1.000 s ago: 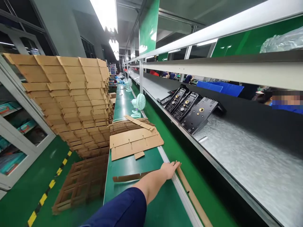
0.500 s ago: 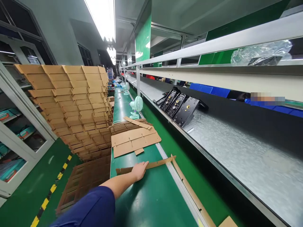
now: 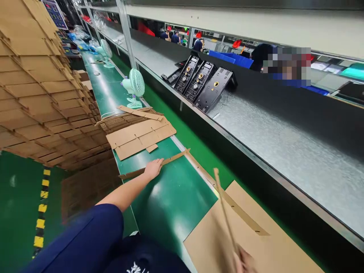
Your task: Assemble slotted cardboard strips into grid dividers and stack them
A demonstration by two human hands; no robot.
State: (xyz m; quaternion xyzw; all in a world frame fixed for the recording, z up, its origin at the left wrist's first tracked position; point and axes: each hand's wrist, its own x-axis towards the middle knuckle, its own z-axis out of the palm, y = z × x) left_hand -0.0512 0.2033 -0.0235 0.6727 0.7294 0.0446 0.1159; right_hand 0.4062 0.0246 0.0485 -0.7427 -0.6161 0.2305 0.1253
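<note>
Extended forward from the lower left, in a navy sleeve (image 3: 82,239), with a slight bend at the elbow and a bare forearm slanted up over the green desk (image 3: 173,197). At the left hand (image 3: 153,168): turned back uppermost, with fingers curled together and nearly closed on a notched cardboard strip (image 3: 174,157), gripped near mid-length. Laid crosswise on the desk, in the case of that strip, from near the left edge to the pale metal rail (image 3: 182,146) at the right. At the right hand (image 3: 244,261): blurred, partly cut off by the lower border, held low and well apart from the left. Closed around the lower part of a narrow cardboard piece (image 3: 225,208), tilted with its top end raised. Behind that piece: a slotted cardboard strip (image 3: 241,213), angled along the rail and across a large plain cardboard sheet (image 3: 270,250). Beyond the left hand: a slit cardboard panel (image 3: 142,137) flat on the desk, just in front of a mint-green fan (image 3: 135,85).
</note>
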